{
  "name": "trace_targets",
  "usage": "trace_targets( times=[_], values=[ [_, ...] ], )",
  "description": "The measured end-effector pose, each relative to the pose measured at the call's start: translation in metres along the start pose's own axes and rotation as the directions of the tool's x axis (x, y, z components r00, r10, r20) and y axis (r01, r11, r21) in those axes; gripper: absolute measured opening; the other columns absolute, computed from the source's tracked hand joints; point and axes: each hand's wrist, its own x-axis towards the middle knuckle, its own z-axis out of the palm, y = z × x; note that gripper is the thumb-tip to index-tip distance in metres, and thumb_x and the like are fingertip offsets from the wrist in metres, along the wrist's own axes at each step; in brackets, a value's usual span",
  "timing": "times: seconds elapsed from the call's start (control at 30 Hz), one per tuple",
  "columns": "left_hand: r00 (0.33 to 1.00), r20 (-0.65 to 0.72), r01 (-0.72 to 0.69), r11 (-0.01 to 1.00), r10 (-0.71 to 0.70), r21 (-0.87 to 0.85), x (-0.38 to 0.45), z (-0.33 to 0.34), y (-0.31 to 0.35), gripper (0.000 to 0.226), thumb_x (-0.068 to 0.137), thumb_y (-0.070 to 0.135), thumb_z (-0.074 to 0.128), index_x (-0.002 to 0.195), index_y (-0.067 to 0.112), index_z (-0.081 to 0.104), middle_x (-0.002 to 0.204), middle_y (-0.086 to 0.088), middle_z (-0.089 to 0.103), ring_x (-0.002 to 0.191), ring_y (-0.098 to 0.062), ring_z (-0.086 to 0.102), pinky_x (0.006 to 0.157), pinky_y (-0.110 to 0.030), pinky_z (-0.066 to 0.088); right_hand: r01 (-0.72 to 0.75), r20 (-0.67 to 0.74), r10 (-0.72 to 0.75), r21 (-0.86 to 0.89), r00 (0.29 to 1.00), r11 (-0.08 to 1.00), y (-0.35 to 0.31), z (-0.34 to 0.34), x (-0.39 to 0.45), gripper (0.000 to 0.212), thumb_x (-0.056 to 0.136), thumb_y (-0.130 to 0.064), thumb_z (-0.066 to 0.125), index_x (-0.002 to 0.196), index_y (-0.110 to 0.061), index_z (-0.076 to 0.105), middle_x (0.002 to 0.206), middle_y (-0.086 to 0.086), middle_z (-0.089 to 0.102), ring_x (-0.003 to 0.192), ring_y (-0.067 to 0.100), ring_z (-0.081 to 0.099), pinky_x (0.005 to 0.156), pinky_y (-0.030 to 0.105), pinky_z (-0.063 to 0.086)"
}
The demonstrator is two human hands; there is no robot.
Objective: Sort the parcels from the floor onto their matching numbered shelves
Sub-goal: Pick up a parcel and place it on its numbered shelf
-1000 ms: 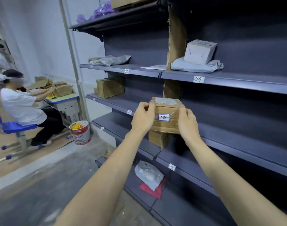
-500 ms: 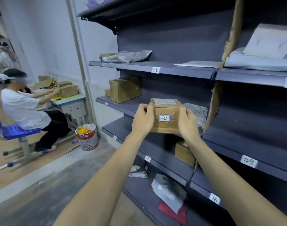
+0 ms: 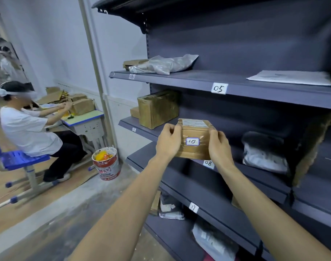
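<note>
Brown parcel (image 3: 195, 140) marked 10, carried at chest height, fingers of left hand (image 3: 169, 141) and right hand (image 3: 218, 146) curled round its two ends. View has swung left along shelves since a second ago: tags 05 (image 3: 219, 88), 08 (image 3: 208, 163), 17 (image 3: 193, 207) now facing. No 10 tag visible; matching shelf likely elsewhere, search continues.

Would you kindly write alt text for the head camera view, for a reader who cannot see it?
Both hands, left hand and right hand, hold a taped brown parcel labelled 10 before grey shelves tagged 05, 08 and 17. Other parcels lie on them; a seated person works at a desk to the left.
</note>
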Motion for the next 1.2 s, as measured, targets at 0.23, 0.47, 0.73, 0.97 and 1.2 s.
trace_targets(
  times=[0.23, 0.47, 0.73, 0.97, 1.2],
  values=[
    [0.997, 0.064, -0.031, 0.999, 0.033, -0.04, 0.048, -0.018, -0.022, 0.022, 0.098, 0.039, 0.044, 0.092, 0.02, 0.055, 0.084, 0.013, 0.058, 0.091, -0.017, 0.057, 0.093, -0.04, 0.048, -0.013, -0.108, 0.01, -0.026, 0.994, 1.0, 0.0, 0.05, 0.017, 0.049, 0.1, -0.052, 0.033, 0.122, -0.016, 0.056, 0.131, 0.009, 0.057, 0.121, 0.027, 0.051, 0.106, 0.04, 0.037],
    [0.98, 0.177, -0.076, 0.994, 0.089, -0.078, 0.063, -0.057, -0.052, 0.024, 0.101, 0.042, 0.039, 0.107, 0.023, 0.053, 0.103, 0.006, 0.061, 0.1, -0.017, 0.057, 0.096, -0.041, 0.046, -0.045, -0.224, 0.043, -0.006, 0.974, 0.999, 0.001, 0.104, -0.001, 0.04, 0.1, -0.049, 0.032, 0.117, -0.02, 0.053, 0.114, -0.003, 0.052, 0.108, 0.02, 0.049, 0.094, 0.036, 0.038],
    [0.917, 0.36, -0.136, 0.983, 0.172, -0.123, 0.028, -0.046, -0.049, 0.025, 0.099, 0.044, 0.041, 0.104, 0.024, 0.054, 0.103, 0.01, 0.06, 0.098, -0.014, 0.055, 0.085, -0.033, 0.035, 0.012, -0.472, -0.016, -0.011, 0.881, 1.0, 0.014, 0.084, -0.064, 0.028, 0.102, -0.041, 0.036, 0.105, -0.019, 0.053, 0.104, -0.005, 0.057, 0.104, 0.018, 0.051, 0.09, 0.029, 0.033],
    [0.797, 0.564, -0.098, 0.967, 0.218, -0.234, -0.069, 0.011, -0.031, 0.023, 0.098, 0.049, 0.045, 0.089, 0.029, 0.053, 0.081, 0.018, 0.058, 0.085, -0.009, 0.054, 0.079, -0.03, 0.035, -0.085, -0.685, 0.07, 0.011, 0.725, 0.996, 0.04, -0.001, -0.138, 0.034, 0.099, -0.045, 0.036, 0.107, -0.019, 0.057, 0.096, -0.015, 0.059, 0.101, 0.016, 0.054, 0.087, 0.031, 0.039],
    [0.678, 0.702, -0.085, 0.971, 0.22, -0.223, -0.17, 0.071, -0.006, 0.024, 0.096, 0.052, 0.045, 0.094, 0.029, 0.055, 0.095, 0.013, 0.062, 0.095, -0.018, 0.058, 0.082, -0.033, 0.037, -0.145, -0.799, 0.125, 0.048, 0.588, 0.988, 0.065, -0.088, -0.208, 0.037, 0.099, -0.042, 0.035, 0.114, -0.018, 0.057, 0.107, -0.008, 0.062, 0.102, 0.013, 0.056, 0.082, 0.029, 0.04]
  ],
)
